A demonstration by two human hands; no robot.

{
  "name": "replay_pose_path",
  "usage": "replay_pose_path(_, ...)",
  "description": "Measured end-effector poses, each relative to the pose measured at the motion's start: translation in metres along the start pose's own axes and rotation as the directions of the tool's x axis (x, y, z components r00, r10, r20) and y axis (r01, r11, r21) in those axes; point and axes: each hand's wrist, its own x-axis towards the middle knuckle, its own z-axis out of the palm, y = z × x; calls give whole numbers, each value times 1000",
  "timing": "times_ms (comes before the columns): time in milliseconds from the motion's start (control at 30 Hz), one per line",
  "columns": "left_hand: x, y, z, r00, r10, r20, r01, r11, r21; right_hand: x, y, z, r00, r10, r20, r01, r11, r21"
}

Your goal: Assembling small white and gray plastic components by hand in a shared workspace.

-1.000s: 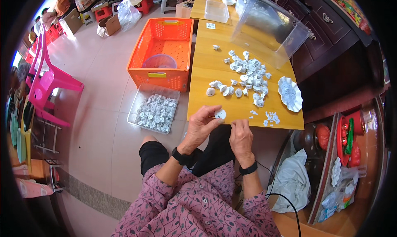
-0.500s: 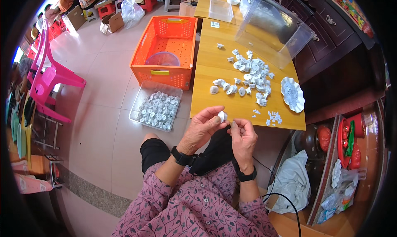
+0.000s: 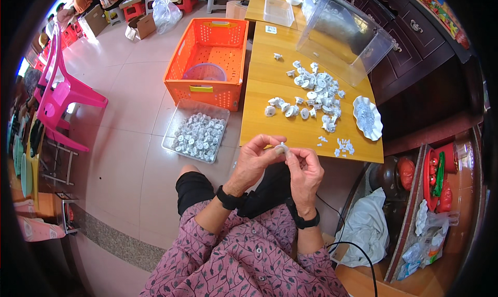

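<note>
My left hand (image 3: 254,161) pinches a small white round plastic part (image 3: 281,147) between thumb and fingers, just off the table's near edge. Thumb and forefinger of my right hand (image 3: 305,173) are pressed together against that part; whatever lies between them is hidden. On the yellow wooden table (image 3: 264,89) lies a heap of similar white plastic parts (image 3: 322,89), several with round discs. Tiny white pieces (image 3: 344,147) are scattered near the table's front edge. A white scalloped dish (image 3: 377,132) to the right holds small clear-looking pieces.
Left of the table stands an orange plastic crate (image 3: 202,96). Before it a clear tub (image 3: 167,143) of round white parts rests on the tiled floor. A clear bin (image 3: 373,56) leans at the table's right side. A pink chair (image 3: 67,97) stands left; a black cable (image 3: 365,255) runs beside my right arm.
The white part has turned between my left fingers, its disc now less visible. My right fingertips have come in closer against it.
</note>
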Motion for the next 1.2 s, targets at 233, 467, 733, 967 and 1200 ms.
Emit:
replay_pose_path(233,-1,8,-3,988,-70,135,68,997,24,3,-11,-3,977,211,-12,-205,958,200)
replay_pose_path(467,0,2,-10,988,-81,131,81,997,2,0,3,-9,994,106,-7,-106,994,21)
replay_pose_path(733,-2,-3,-10,991,-59,121,67,996,-65,-1,-18,-3,975,221,-5,-214,947,238)
replay_pose_path(967,-2,-4,-10,989,-45,141,58,994,-93,-5,-4,-1,994,97,-45,-90,988,124)
replay_pose_path(1200,-2,-3,-7,993,-44,114,53,996,-73,-4,-14,-2,998,-36,-49,33,998,-59)
